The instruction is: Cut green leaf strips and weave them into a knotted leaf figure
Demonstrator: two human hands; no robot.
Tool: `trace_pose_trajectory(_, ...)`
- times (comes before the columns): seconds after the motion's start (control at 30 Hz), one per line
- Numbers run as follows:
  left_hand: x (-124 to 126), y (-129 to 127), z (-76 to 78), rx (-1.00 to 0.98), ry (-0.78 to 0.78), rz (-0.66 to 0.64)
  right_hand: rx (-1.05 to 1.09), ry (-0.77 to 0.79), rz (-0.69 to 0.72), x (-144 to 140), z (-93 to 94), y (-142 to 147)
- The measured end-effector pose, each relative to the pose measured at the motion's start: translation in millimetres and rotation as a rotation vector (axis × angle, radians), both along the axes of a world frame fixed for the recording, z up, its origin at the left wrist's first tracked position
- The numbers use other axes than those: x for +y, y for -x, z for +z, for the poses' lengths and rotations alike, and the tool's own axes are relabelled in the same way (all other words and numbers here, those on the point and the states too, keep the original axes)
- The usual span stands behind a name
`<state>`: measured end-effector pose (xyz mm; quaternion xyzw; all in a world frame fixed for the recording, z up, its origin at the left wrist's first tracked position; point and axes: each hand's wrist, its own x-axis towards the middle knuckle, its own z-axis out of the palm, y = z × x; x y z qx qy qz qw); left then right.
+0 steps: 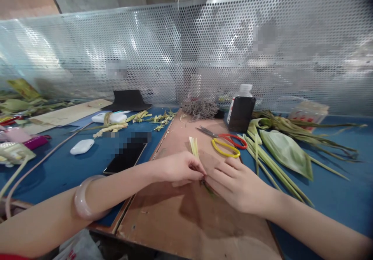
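Note:
Over the brown board (pixel 163 217), my left hand (pixel 183 166) and my right hand (pixel 233 182) meet at the fingertips. Both are closed in a pinch around a small bundle of pale green leaf strips (pixel 193 146). The strips' cut ends stick up behind my left hand, and a little green shows below my fingers. A small dark bit sits at the pinch, too small to make out. Just beyond my right hand lie scissors (pixel 225 145) with one red and one yellow handle loop, blades pointing left.
Behind the scissors stands a black bottle (pixel 241 114), beside a heap of grey cord (pixel 201 109). Green leaves (pixel 287 151) and long stalks lie right. Left are a phone (pixel 128 155), a white case (pixel 82 146) and plant scraps (pixel 163 119). A perforated metal screen (pixel 157 50) closes the back.

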<state>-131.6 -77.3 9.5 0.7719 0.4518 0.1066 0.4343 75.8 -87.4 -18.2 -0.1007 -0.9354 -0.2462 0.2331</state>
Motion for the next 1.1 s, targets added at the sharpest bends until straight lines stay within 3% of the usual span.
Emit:
trace_pose_trajectory(0.23,0.1,-2.1,5.7,0.0,0.043,0.005,-0.084,-0.032,0.029,-5.7,1.1,2.8)
trace_pose_trajectory(0.47,1.1,-1.7,-0.7,-0.029,-0.013,-0.017,0.081,0.132,-0.036,9.7,-5.9,1.4)
trace_pose_trajectory(0.77,1.5,0.0,0.2,-0.013,0.061,-0.007,-0.108,-0.053,0.034,-6.8,6.8,3.3)
trace_pose_trajectory(1.1,0.6,-4.4,1.1,0.008,-0.02,0.011,0.0,0.044,0.019,6.4,-0.5,2.4)
